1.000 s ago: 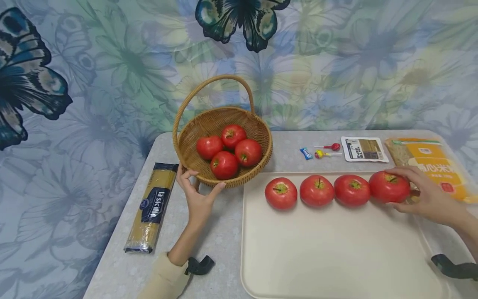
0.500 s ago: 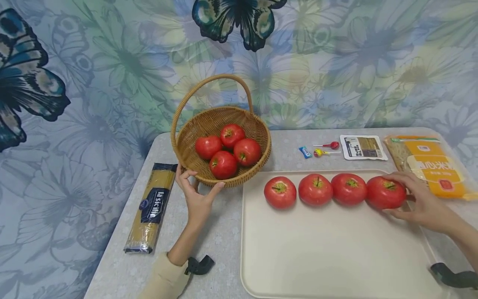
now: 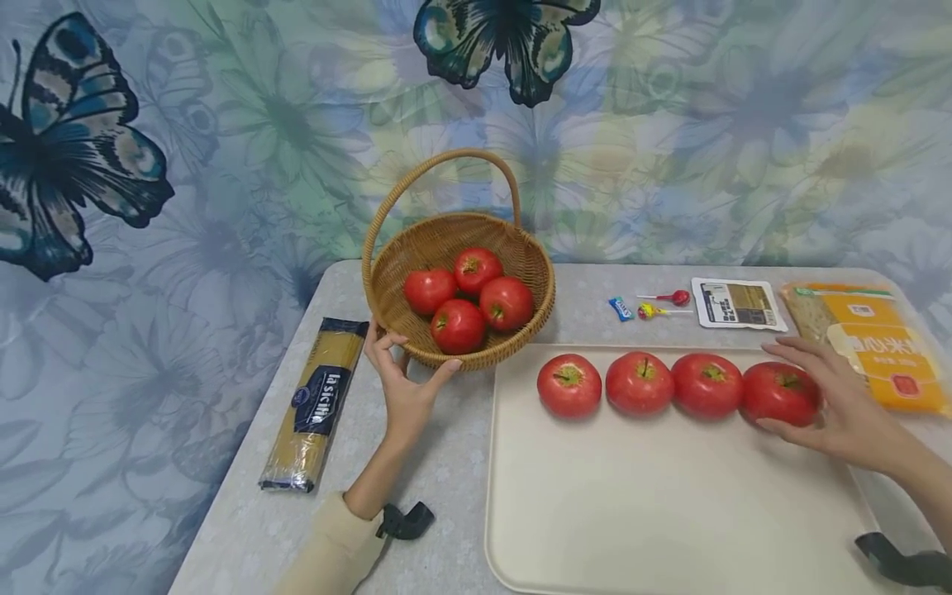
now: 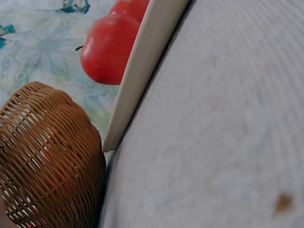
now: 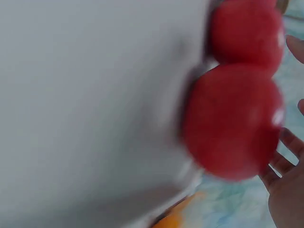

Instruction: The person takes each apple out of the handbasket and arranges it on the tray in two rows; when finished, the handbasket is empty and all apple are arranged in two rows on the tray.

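Observation:
My left hand (image 3: 405, 392) grips the lower front rim of a wicker basket (image 3: 537, 285), which is tilted toward me. Inside it lie several red apples (image 3: 457, 326); the left wrist view shows the basket's woven side (image 4: 52, 156) close up. On the cream tray (image 3: 654, 504), more apples stand in a row along the back edge. The rightmost apple (image 3: 779, 395) sits beside its neighbour (image 3: 706, 387). Around its right side my right hand (image 3: 855, 413) is spread, with the fingers extended and thumb near its front. In the right wrist view the fingertips (image 5: 270, 175) lie at the apple's side.
A pack of spaghetti (image 3: 316, 405) lies left of the basket. Behind the tray are a small blue-wrapped candy (image 3: 621, 309), two lollipops (image 3: 678, 298), a white flat packet (image 3: 736, 303) and an orange food bag (image 3: 873, 351). A patterned cloth (image 3: 297, 165) hangs behind the table.
My right hand has lowered the rightmost apple to the end of the row, and its fingers have spread away from it. My left hand keeps its grip on the basket.

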`<act>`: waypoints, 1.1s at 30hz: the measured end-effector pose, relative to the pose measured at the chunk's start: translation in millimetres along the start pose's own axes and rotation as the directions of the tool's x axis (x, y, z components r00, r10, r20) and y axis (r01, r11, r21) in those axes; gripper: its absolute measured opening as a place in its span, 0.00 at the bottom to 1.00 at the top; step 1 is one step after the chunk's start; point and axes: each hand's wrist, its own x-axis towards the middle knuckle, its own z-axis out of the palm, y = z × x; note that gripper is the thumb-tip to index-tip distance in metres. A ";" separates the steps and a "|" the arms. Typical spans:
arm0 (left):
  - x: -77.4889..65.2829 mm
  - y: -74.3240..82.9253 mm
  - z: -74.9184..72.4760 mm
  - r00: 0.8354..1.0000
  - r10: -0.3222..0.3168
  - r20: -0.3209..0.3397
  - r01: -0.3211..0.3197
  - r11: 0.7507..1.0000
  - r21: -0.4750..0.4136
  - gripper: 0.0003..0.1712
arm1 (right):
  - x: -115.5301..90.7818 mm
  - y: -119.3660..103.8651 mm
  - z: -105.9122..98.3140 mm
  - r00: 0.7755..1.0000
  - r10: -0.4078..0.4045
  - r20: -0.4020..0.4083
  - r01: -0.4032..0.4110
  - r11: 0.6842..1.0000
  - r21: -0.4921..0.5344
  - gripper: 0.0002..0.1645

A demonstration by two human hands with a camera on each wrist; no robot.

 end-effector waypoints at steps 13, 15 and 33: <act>1.1 0.6 -1.5 1.000 -0.008 -0.014 0.008 1.000 0.029 0.36 | 135.0 -116.9 13.1 0.897 -0.408 0.171 0.390 0.911 0.133 0.49; 0.3 0.3 -2.4 1.000 -0.012 -0.015 0.013 1.000 0.026 0.36 | 158.6 -133.6 21.1 0.860 -0.477 0.180 0.455 0.877 0.153 0.46; -0.6 1.2 0.4 1.000 0.021 -0.003 -0.021 0.999 0.035 0.37 | 278.5 -197.8 91.1 0.661 -0.443 0.606 0.461 0.877 0.137 0.38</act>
